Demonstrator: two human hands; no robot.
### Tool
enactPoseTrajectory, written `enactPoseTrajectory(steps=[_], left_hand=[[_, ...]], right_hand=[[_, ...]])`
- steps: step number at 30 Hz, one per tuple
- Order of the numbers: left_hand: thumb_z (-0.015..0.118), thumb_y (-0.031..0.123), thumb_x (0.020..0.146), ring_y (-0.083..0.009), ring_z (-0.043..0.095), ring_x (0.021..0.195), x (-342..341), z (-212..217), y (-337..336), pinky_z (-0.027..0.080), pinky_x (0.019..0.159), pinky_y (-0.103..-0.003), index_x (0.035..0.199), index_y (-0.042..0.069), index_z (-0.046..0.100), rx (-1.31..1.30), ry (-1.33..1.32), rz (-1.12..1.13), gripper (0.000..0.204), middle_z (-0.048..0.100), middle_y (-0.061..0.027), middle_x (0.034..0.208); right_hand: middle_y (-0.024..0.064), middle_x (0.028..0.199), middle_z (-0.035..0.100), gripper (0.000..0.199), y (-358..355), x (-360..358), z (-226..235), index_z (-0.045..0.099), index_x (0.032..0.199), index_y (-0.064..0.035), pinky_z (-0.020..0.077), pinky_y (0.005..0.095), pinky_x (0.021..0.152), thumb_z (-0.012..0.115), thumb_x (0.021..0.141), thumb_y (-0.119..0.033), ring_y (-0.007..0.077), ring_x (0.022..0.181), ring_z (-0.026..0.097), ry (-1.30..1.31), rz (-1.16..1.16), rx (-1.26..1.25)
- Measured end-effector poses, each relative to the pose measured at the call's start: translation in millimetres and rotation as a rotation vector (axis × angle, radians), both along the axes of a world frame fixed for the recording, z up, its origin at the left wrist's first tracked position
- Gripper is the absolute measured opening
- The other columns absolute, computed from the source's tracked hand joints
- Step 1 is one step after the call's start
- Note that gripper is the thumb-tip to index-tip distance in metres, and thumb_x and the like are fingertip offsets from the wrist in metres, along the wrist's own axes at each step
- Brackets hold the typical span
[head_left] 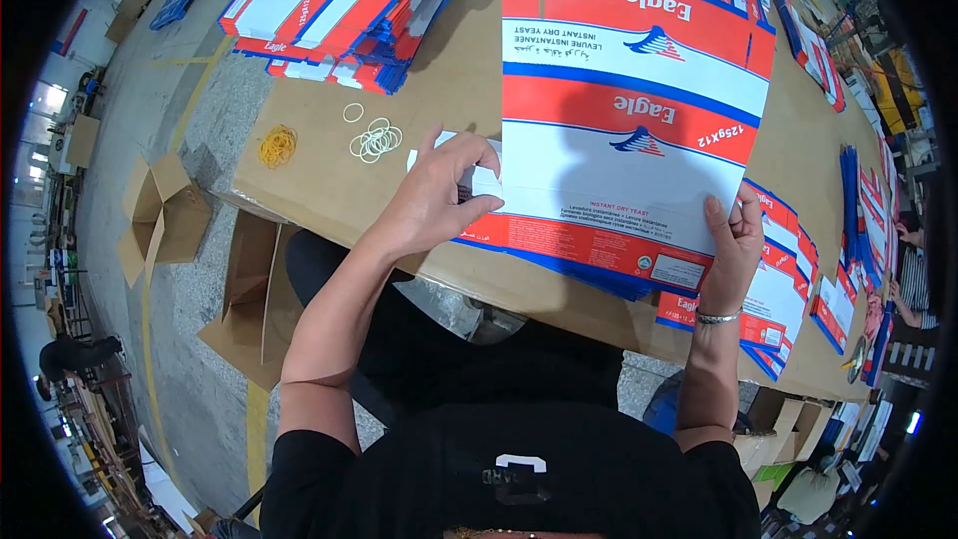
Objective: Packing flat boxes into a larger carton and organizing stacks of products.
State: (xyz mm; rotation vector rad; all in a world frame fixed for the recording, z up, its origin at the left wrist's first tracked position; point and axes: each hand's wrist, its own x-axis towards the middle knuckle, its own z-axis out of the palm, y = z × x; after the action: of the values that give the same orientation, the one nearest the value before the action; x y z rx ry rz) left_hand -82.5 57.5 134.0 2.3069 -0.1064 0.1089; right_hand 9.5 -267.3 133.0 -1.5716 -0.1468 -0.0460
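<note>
Now the flat carton sheet (629,130) lies on the counter (329,190), its long axis running away from the person, with its near edge atop a stack of the same sheets. At the sheet's near-left corner, the left hand (434,195) curls its fingers (479,208) and pinches a white flap. At the near-right corner, the right hand (733,245) pinches the edge, thumb on top. Both hands touch the sheet, neither nearer. Rubber bands (374,140) lie left of it.
</note>
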Motion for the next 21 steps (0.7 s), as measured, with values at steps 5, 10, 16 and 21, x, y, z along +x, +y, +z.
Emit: enactPoseTrajectory(steps=[5, 10, 16, 21], left_hand=[[0.073, 0.012, 0.074, -0.0195, 0.060, 0.091, 0, 0, 4, 0.010, 0.116, -0.053, 0.087, 0.011, 0.057, -0.144, 0.024, -0.040, 0.021, 0.059, -0.0006, 0.083], [0.070, 0.011, 0.077, -0.0163, 0.057, 0.076, 2, 6, -8, 0.012, 0.115, -0.056, 0.089, 0.011, 0.056, -0.158, -0.027, -0.079, 0.018, 0.055, -0.0001, 0.081], [0.064, 0.017, 0.085, -0.0275, 0.055, 0.111, 18, 4, -16, 0.024, 0.112, -0.050, 0.109, 0.009, 0.062, -0.040, -0.181, -0.026, 0.025, 0.060, -0.0101, 0.110], [0.067, 0.028, 0.084, -0.0317, 0.051, 0.119, 37, -25, 22, 0.041, 0.100, -0.039, 0.122, 0.004, 0.059, 0.130, 0.070, -0.096, 0.045, 0.058, -0.0174, 0.123]], right_hand=[[0.0120, 0.103, 0.071, 0.027, -1, -3, 3, 0.058, 0.112, -0.0048, 0.0532, 0.0243, 0.074, 0.068, 0.089, -0.013, 0.0127, 0.089, 0.068, -0.035, 0.006, -0.011], [0.0123, 0.102, 0.071, 0.024, -18, 4, 2, 0.057, 0.112, -0.0054, 0.0519, 0.0252, 0.077, 0.065, 0.090, -0.011, 0.0125, 0.089, 0.067, 0.112, -0.052, -0.205], [0.0101, 0.108, 0.067, 0.030, -117, 23, -14, 0.057, 0.119, -0.0025, 0.0498, 0.0293, 0.086, 0.062, 0.089, -0.006, 0.0166, 0.097, 0.064, 0.161, -0.182, 0.094], [0.0086, 0.113, 0.064, 0.038, -268, 46, -35, 0.053, 0.123, -0.0008, 0.0494, 0.0305, 0.087, 0.064, 0.087, -0.007, 0.0174, 0.097, 0.062, 0.283, -0.194, 0.006]])
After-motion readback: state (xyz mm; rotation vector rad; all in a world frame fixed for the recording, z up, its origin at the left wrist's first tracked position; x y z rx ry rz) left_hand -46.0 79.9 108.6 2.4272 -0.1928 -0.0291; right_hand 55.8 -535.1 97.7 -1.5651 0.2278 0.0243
